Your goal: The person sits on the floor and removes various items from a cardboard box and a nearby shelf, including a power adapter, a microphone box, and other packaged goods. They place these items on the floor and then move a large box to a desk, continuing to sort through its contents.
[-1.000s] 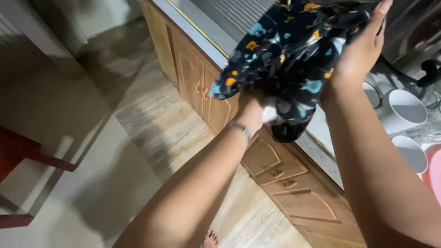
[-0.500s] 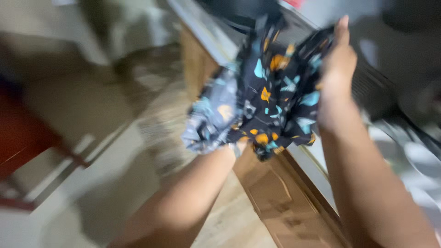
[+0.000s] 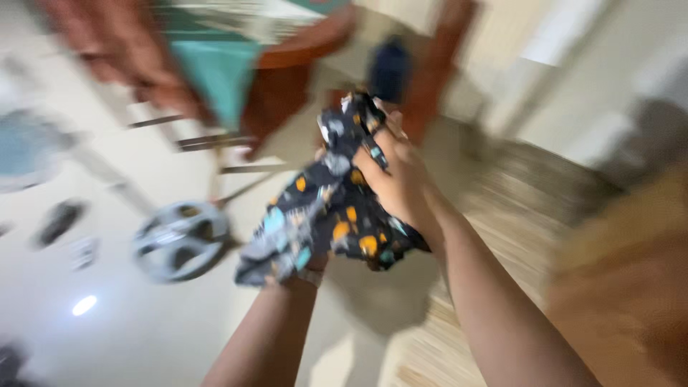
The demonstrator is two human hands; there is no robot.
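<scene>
A bunched dark cloth (image 3: 326, 208) with orange and teal patches hangs between my two hands, out in front of me. My right hand (image 3: 394, 175) grips its upper part, fingers curled into the fabric. My left hand (image 3: 304, 266) is mostly hidden under the lower folds; only the wrist with a band shows, and it seems to hold the cloth from below. The whole view is motion-blurred.
A round grey wheel-like object (image 3: 180, 239) lies on the pale floor at the left. Dark wooden furniture (image 3: 301, 79) with a teal cloth (image 3: 215, 68) stands behind. A woven mat (image 3: 494, 236) covers the floor at right, beside a wooden cabinet (image 3: 623, 287).
The view has swung away from the counter and cabinets toward the open room. Both hands stayed on the cloth and carried it along, now held lower and more bunched.
</scene>
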